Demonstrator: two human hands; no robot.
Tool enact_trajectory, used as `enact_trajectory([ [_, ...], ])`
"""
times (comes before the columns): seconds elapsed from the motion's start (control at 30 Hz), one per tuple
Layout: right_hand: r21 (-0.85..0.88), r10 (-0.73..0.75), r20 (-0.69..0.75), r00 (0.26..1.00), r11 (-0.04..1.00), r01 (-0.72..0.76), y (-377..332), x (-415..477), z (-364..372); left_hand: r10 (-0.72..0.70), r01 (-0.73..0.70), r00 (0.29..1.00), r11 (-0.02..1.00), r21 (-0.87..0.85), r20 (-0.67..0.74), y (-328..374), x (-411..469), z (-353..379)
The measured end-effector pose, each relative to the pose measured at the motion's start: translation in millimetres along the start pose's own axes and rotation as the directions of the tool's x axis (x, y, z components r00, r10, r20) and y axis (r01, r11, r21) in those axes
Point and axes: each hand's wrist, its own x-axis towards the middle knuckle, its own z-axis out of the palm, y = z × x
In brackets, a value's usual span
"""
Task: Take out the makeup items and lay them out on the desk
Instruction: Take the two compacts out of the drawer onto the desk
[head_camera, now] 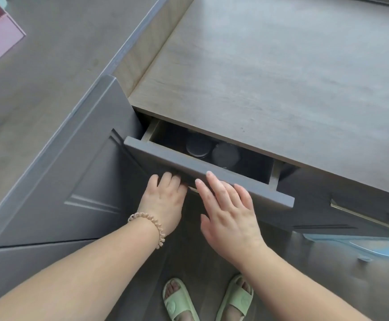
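Hooking under the drawer (165, 156) front, the fingers (172, 179) of my left hand (163, 200) curl out of sight beneath its lower edge and grip it. Whether they hold a handle there I cannot tell. A hair tie (152, 224) rings that wrist. My right hand (230, 214) lies just beside it, fingers (214, 184) straight and a little spread, tips resting on the top of the drawer front and holding nothing.

The drawer sits under the front edge of the worktop (270, 77), toward its left corner, and is only part open. In the dark gap I see two jars (198, 147) with round dark lids, side by side and partly hidden under the worktop's edge. None of the items is on the worktop yet, so I judge the task barely begun.

To do this step well I would pull straight toward me with the left hand, level, letting the right hand steady the front so the drawer does not skew. A slow draw should stop the jars sliding or tipping. I would open it far enough to clear the worktop's edge before reaching in.
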Motion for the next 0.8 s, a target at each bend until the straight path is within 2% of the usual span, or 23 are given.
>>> enact_trajectory([
  [0.07, -0.028, 0.025, -0.094, 0.995, 0.999, -0.028, 2, -1, -12, 0.085, -0.085, 0.995, 0.996, -0.006, -0.058, -5, -12, -11],
  [0.1, -0.053, 0.057, -0.085, 0.995, 0.997, -0.061, 5, 0, -16, 0.121, -0.125, 0.983, 0.992, -0.018, -0.140, -7, -15, -15],
  [0.17, -0.101, 0.119, 0.011, 0.993, 0.988, -0.117, 10, 4, -18, 0.122, -0.148, 0.943, 0.987, -0.062, -0.310, -9, -13, -26],
  [0.2, -0.123, 0.134, 0.064, 0.989, 0.984, -0.125, 11, 4, -17, 0.099, -0.125, 0.948, 0.990, -0.067, -0.303, -8, -9, -33],
  [0.3, -0.166, 0.143, 0.142, 0.980, 0.979, -0.119, 10, 1, -14, 0.029, -0.030, 0.996, 1.000, -0.008, -0.084, -2, 7, -43],
  [0.37, -0.159, 0.144, 0.142, 0.979, 0.980, -0.121, 8, -3, -14, -0.003, 0.002, 0.999, 0.999, 0.033, 0.035, 2, 8, -42],
  [0.57, -0.098, 0.103, 0.129, 0.986, 0.991, -0.091, -12, -33, -10, 0.012, -0.010, 0.998, 0.999, -0.037, 0.065, 6, -31, -40],
  [0.8, 0.017, 0.068, 0.039, 0.997, 0.997, -0.069, -37, -59, -20, -0.011, 0.030, 0.973, 0.996, -0.081, 0.230, 4, -73, -51],
])
